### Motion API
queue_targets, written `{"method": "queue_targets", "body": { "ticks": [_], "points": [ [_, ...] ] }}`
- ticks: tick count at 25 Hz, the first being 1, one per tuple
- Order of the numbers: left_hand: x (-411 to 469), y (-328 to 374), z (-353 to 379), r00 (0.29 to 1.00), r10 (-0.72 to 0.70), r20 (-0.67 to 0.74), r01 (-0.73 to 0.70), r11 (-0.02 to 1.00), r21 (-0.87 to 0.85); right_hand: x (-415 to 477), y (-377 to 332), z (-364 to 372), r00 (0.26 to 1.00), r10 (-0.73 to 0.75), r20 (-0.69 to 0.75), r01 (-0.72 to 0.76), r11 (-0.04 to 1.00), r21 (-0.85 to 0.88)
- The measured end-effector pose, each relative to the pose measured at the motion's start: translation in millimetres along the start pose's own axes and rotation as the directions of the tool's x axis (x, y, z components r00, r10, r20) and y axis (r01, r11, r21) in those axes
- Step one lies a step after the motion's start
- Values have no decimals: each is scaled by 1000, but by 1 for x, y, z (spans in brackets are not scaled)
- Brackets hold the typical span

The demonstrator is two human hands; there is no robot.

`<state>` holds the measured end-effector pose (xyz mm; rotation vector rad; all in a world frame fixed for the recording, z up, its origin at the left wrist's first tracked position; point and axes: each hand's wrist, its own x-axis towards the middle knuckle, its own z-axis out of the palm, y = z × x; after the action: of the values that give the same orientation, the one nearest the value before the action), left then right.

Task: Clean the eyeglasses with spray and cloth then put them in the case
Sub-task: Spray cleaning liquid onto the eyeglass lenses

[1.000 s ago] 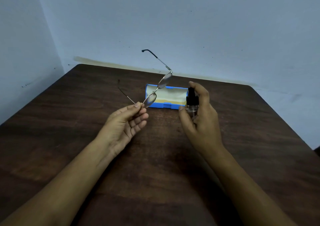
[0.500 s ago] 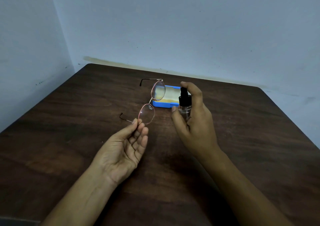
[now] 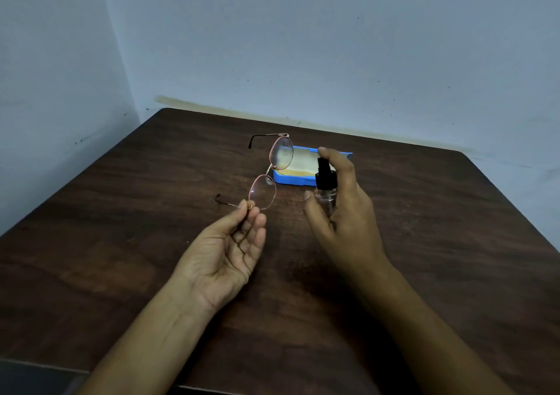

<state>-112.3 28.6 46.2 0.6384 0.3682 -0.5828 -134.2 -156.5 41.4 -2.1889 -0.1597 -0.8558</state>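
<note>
My left hand (image 3: 230, 243) is palm up over the table and pinches the thin-framed eyeglasses (image 3: 266, 179) at the hinge of the near lens. The glasses stand on edge above the table, lenses facing right, both temples unfolded to the left. My right hand (image 3: 342, 209) grips a small clear spray bottle (image 3: 326, 191) with a black pump top, index finger on the pump, nozzle pointing left at the lenses. Behind them an open blue case (image 3: 298, 179) lies on the table, with a pale yellow cloth (image 3: 303, 161) inside it.
The dark wooden table (image 3: 121, 212) stands in a corner of pale blue walls (image 3: 333, 46). Its far edge runs just behind the case, its right edge slopes down at the far right.
The glasses have turned from a steep upward tilt to a lower position with their lenses facing the bottle. My right hand with the bottle has come closer to the lenses.
</note>
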Motion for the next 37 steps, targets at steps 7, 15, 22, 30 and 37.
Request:
{"method": "queue_targets", "body": {
  "ticks": [7,15,22,30,37],
  "points": [
    [3,1,-3,1000,7,-12,-8,999,-39,-15,-2,8,982,-20,187,45,990,-133],
    [12,7,-4,968,249,39,-252,951,180,-2,16,-8,995,87,-39,-80,984,159],
    [50,42,14,653,625,427,-710,310,632,32,80,-59,906,337,-256,-238,906,350],
    [84,33,-10,472,686,553,-706,-80,703,50,126,-66,882,365,-297,-304,924,234],
    [87,41,-21,490,690,533,-660,-106,744,41,138,-65,900,370,-228,-351,928,121]
  ]
}}
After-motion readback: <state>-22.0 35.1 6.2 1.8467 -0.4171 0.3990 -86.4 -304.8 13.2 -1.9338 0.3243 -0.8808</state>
